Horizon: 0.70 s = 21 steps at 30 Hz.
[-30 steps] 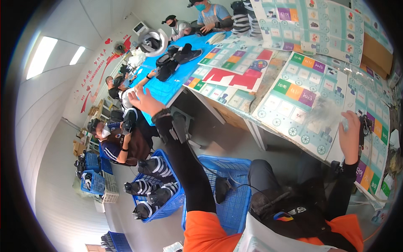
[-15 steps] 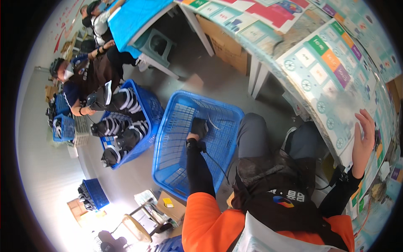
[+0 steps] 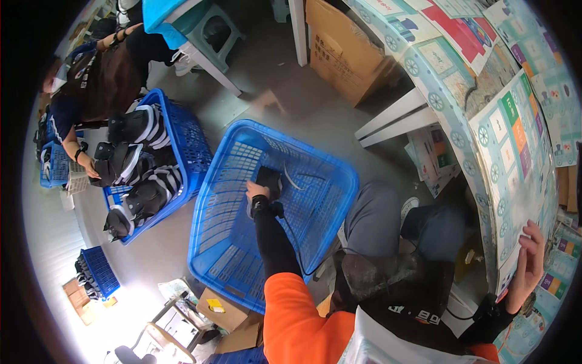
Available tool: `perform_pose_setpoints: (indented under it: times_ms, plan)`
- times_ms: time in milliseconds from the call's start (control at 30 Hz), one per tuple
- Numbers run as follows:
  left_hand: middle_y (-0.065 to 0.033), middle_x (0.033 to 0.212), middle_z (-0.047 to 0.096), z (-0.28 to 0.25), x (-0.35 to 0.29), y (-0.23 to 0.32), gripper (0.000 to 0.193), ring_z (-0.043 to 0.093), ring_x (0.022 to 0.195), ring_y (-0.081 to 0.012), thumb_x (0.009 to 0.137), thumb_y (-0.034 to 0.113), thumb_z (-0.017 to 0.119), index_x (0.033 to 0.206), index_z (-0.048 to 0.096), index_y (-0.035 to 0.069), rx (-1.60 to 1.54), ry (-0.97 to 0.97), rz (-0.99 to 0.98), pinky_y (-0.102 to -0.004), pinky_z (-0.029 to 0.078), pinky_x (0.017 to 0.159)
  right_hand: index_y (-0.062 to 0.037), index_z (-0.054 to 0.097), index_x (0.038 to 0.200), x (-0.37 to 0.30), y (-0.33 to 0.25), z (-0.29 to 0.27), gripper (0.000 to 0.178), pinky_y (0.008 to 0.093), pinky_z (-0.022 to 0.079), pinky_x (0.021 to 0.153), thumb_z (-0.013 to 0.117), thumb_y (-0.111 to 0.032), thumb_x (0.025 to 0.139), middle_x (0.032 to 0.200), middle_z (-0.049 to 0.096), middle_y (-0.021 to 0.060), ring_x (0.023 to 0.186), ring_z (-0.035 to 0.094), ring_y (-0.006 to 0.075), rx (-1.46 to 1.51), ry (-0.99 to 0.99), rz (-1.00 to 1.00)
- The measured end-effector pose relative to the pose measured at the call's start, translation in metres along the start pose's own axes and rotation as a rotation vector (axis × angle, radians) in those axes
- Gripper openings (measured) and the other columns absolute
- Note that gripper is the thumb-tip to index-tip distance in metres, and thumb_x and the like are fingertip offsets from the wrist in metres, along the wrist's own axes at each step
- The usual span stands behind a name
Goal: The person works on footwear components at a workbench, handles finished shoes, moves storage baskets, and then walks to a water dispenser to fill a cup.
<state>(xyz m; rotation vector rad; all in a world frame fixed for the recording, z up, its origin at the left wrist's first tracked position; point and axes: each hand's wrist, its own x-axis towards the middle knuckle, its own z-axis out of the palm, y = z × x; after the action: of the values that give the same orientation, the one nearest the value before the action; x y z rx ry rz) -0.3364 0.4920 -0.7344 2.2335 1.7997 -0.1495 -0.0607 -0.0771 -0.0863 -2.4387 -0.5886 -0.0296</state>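
My left hand reaches down into a large blue plastic basket in front of me. Its fingers are closed on a black shoe, whose lower part is partly hidden by the hand. Beside the shoe, a thin white curved strip lies in the basket. A dark cord runs from my left wrist over the basket's near side. At the right, my right hand rests by the edge of the covered table, its fingers apart and nothing in them.
A second blue basket at the left holds several black shoes with white stripes. Behind it sits a co-worker, a hand on one shoe. A cardboard box and white table legs stand beyond my basket.
My view has shifted, with the basket now larger. My left hand stays on the shoe. My right hand has come lower along the table edge. The co-worker's raised shoe is down among the others.
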Motion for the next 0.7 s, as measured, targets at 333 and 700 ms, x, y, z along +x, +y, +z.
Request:
perform_pose_setpoints:
  times_ms: [333,700]
  plan:
    - [-0.0228,0.148,0.049,0.071,-0.062,0.045,0.08,0.054,0.129,-0.0403,0.078,0.026,0.08,0.145,0.044,0.0,0.072,-0.369,-0.209,-0.0439,0.055,0.1,-0.002,0.063,0.094,0.013,-0.037,0.043,0.014,0.0447,0.04,0.109,0.058,0.008,0.086,0.117,0.061,0.0143,0.125,0.056,0.035,-0.145,-0.118,-0.012]
    - [-0.019,0.134,0.067,0.049,0.002,0.009,0.069,0.064,0.125,-0.0332,0.076,0.038,0.087,0.131,0.067,0.003,0.055,-0.649,-0.055,-0.0449,0.05,0.107,0.0,0.062,0.091,0.008,-0.035,0.056,0.01,0.0433,0.044,0.103,0.063,0.007,0.083,0.107,0.064,0.0133,0.115,0.06,0.0334,-0.099,-0.175,-0.029]
